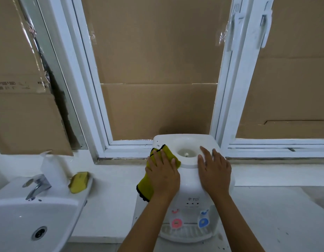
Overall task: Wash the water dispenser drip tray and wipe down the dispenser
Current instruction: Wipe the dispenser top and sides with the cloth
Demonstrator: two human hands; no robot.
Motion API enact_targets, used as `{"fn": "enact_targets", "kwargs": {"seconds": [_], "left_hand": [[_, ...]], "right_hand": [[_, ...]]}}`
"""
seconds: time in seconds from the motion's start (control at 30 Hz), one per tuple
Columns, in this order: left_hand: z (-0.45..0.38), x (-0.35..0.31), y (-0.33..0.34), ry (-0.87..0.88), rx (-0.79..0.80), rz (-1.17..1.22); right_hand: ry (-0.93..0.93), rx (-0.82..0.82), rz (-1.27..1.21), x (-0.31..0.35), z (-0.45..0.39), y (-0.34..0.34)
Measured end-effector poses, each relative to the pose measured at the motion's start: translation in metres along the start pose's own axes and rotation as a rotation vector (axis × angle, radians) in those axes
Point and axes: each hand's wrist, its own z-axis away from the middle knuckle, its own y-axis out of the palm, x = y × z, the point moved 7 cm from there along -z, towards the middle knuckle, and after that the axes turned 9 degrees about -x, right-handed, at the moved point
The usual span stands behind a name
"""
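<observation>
A white tabletop water dispenser [189, 188] stands below the window, its top bottle well empty. My left hand [162, 173] lies flat on a yellow cloth [145, 190] with a black hem, pressing it against the dispenser's top left side. My right hand [214, 170] rests flat with fingers apart on the top right, holding nothing. A pink tap [176, 223] and a blue tap [203, 222] sit on the front. The white slotted drip tray [186, 234] is in place under them.
A white sink [21, 220] with a chrome tap [36, 186] is at the lower left. A yellow sponge [78, 181] lies on its rim beside a white bottle [52, 170]. Cardboard covers the white-framed windows [157, 70] behind.
</observation>
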Motion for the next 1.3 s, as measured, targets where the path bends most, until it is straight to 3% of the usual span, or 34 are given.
{"fn": "enact_targets", "kwargs": {"seconds": [0.1, 0.17, 0.23, 0.37, 0.47, 0.63, 0.77, 0.87, 1.0, 1.2, 1.3], "left_hand": [[-0.02, 0.008, 0.009, 0.092, 0.026, -0.017], [-0.035, 0.013, 0.014, 0.142, 0.066, 0.097], [-0.046, 0.01, 0.008, 0.284, 0.046, 0.114], [-0.07, 0.014, 0.026, 0.403, 0.223, 0.032], [-0.083, 0.005, 0.017, 0.564, 0.044, -0.08], [-0.101, -0.004, 0.021, 0.748, 0.05, -0.047], [-0.124, -0.005, 0.033, 0.729, 0.152, -0.008], [-0.134, -0.017, 0.033, 0.785, 0.124, 0.041], [-0.157, -0.021, 0.044, 0.529, 0.321, 0.199], [-0.179, -0.016, 0.049, 0.336, 0.393, 0.384], [-0.181, -0.011, 0.054, 0.286, 0.374, 0.357]], "right_hand": [[-0.004, -0.003, 0.0, 0.001, 0.001, -0.001], [0.001, 0.001, -0.005, 0.001, 0.001, -0.001], [0.001, -0.005, -0.01, 0.002, 0.001, -0.002], [-0.002, -0.014, -0.013, 0.004, 0.002, -0.006], [0.001, -0.019, -0.016, 0.004, 0.001, -0.005], [0.018, -0.023, -0.01, 0.004, 0.001, -0.004], [0.028, -0.013, -0.008, 0.004, 0.0, -0.003], [0.033, -0.008, 0.002, 0.003, 0.0, -0.002], [0.035, -0.006, 0.007, 0.005, 0.0, -0.004], [0.024, -0.002, 0.014, 0.002, -0.001, -0.003], [0.022, 0.003, 0.016, 0.0, -0.001, -0.003]]}}
